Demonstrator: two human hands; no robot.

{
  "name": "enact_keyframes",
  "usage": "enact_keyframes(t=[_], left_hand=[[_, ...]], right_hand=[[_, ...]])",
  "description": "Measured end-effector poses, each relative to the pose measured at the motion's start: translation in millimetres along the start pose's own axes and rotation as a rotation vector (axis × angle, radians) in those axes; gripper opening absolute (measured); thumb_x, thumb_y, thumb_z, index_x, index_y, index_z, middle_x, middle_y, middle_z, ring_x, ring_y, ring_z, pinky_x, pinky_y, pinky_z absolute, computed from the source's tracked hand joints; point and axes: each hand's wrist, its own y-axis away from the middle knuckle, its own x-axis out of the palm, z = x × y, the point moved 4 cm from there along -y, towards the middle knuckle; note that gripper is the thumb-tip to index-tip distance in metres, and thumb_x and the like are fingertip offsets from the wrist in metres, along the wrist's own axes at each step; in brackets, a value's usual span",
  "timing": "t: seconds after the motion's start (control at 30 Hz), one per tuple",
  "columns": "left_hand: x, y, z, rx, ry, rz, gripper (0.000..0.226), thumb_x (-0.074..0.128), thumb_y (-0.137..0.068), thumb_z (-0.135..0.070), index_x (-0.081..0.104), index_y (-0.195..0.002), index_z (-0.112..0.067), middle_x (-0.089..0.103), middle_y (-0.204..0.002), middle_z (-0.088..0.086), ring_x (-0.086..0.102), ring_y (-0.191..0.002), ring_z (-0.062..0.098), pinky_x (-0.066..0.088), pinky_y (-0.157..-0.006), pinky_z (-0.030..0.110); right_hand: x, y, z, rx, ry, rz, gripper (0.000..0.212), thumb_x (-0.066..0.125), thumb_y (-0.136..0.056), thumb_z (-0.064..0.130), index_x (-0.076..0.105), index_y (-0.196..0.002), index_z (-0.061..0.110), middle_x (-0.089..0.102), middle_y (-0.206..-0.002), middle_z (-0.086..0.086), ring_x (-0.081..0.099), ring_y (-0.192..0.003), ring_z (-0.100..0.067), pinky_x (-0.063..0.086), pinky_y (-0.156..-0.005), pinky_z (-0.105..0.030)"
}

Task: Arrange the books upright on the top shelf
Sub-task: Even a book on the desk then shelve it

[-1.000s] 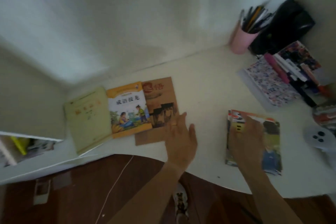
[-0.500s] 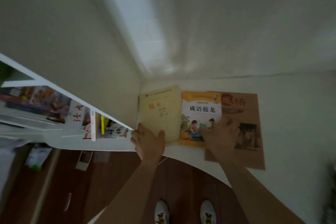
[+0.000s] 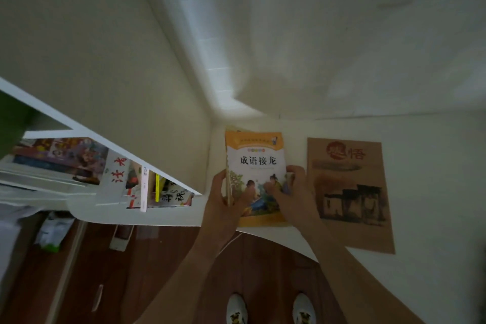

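An orange-and-white picture book (image 3: 253, 155) lies on top of a pale green book, of which only a sliver of edge (image 3: 228, 184) shows, in the corner of the white desk (image 3: 434, 192). My left hand (image 3: 226, 200) grips the stack's left edge near the bottom. My right hand (image 3: 292, 189) holds the picture book's right edge, fingers spread over the cover. A brown paper-covered book (image 3: 352, 192) lies flat just to the right, apart from both hands.
A white shelf unit (image 3: 79, 139) stands at the left, with several books (image 3: 123, 176) upright and stacked inside its compartments. Walls meet behind the stack. Brown floor, a white cable (image 3: 228, 243) and my shoes (image 3: 271, 308) show below the desk's curved edge.
The picture book has slid left onto the green book, which is now almost covered. Both hands moved onto the stack's edges. The brown book stayed in place.
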Motion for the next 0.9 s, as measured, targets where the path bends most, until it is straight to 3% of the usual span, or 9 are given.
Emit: enact_keyframes(t=[0.13, 0.2, 0.3, 0.4, 0.5, 0.57, 0.7, 0.83, 0.9], left_hand=[[5, 19, -20, 0.005, 0.198, 0.07, 0.046, 0.068, -0.096, -0.014, 0.051, -0.137, -0.028, 0.074, -0.117, 0.002, 0.073, -0.106, 0.022, 0.062, -0.082, 0.043], [22, 22, -25, -0.023, 0.272, 0.12, 0.044, 0.067, -0.097, -0.015, 0.05, -0.134, -0.031, 0.073, -0.12, 0.005, 0.072, -0.11, 0.029, 0.06, -0.088, 0.051], [71, 21, -29, -0.083, 0.215, 0.248, 0.039, 0.071, -0.096, -0.016, 0.048, -0.125, -0.028, 0.075, -0.112, 0.007, 0.075, -0.102, 0.027, 0.063, -0.079, 0.048], [120, 14, -9, -0.115, 0.012, 0.27, 0.038, 0.078, -0.09, -0.027, 0.053, -0.119, -0.027, 0.072, -0.107, 0.0, 0.075, -0.091, 0.013, 0.063, -0.067, 0.035], [148, 1, 19, 0.02, -0.591, 0.154, 0.044, 0.074, -0.083, -0.052, 0.056, -0.11, -0.024, 0.056, -0.112, 0.0, 0.057, -0.106, 0.019, 0.054, -0.086, 0.037], [160, 2, 28, 0.051, -0.838, 0.116, 0.047, 0.071, -0.086, -0.049, 0.054, -0.116, -0.017, 0.051, -0.116, 0.006, 0.049, -0.111, 0.026, 0.043, -0.091, 0.034], [167, 4, 26, -0.042, -0.682, 0.066, 0.056, 0.072, -0.086, -0.048, 0.051, -0.13, -0.02, 0.056, -0.115, 0.005, 0.053, -0.108, 0.023, 0.042, -0.085, 0.032], [170, -8, 40, -0.297, -0.397, 0.088, 0.076, 0.081, -0.054, -0.057, 0.058, -0.112, -0.015, 0.066, -0.111, 0.002, 0.066, -0.103, 0.019, 0.058, -0.087, 0.036], [174, -5, 43, -0.324, -0.263, 0.14, 0.058, 0.085, -0.058, -0.049, 0.064, -0.104, -0.021, 0.069, -0.111, 0.003, 0.069, -0.104, 0.021, 0.061, -0.089, 0.041]], right_hand=[[-34, 8, 12, 0.054, -0.399, 0.054, 0.067, 0.083, -0.083, 0.027, 0.037, -0.132, 0.018, 0.06, -0.111, -0.005, 0.068, -0.085, -0.005, 0.053, -0.066, -0.017], [-71, 14, 16, 0.047, -0.425, -0.027, 0.072, 0.086, -0.077, 0.037, 0.042, -0.131, 0.017, 0.07, -0.104, -0.007, 0.071, -0.076, -0.008, 0.056, -0.063, -0.021], [-124, 21, 0, 0.083, -0.248, -0.19, 0.055, 0.083, -0.081, 0.04, 0.059, -0.127, 0.019, 0.075, -0.103, 0.004, 0.074, -0.088, -0.015, 0.06, -0.071, -0.03], [-159, 30, -29, 0.185, -0.046, -0.338, 0.065, 0.079, -0.084, 0.045, 0.051, -0.135, 0.017, 0.065, -0.109, -0.002, 0.064, -0.099, -0.026, 0.052, -0.086, -0.042], [-162, 30, -65, 0.246, 0.043, -0.357, 0.055, 0.077, -0.088, 0.037, 0.052, -0.131, 0.014, 0.057, -0.095, -0.001, 0.058, -0.09, -0.027, 0.042, -0.076, -0.034], [-154, 27, -86, 0.282, 0.109, -0.34, 0.057, 0.078, -0.084, 0.043, 0.056, -0.127, 0.013, 0.06, -0.103, -0.011, 0.06, -0.091, -0.032, 0.052, -0.08, -0.041], [-150, 19, -105, 0.318, 0.12, -0.376, 0.066, 0.077, -0.078, 0.055, 0.061, -0.127, 0.013, 0.068, -0.109, -0.015, 0.066, -0.1, -0.036, 0.056, -0.087, -0.045], [-158, 23, -111, 0.326, 0.007, -0.395, 0.063, 0.083, -0.079, 0.043, 0.061, -0.131, 0.013, 0.071, -0.115, -0.009, 0.068, -0.101, -0.029, 0.055, -0.089, -0.041], [-160, 23, -115, 0.337, 0.035, -0.348, 0.06, 0.083, -0.077, 0.04, 0.06, -0.128, 0.018, 0.065, -0.121, -0.011, 0.059, -0.113, -0.031, 0.048, -0.101, -0.044]])
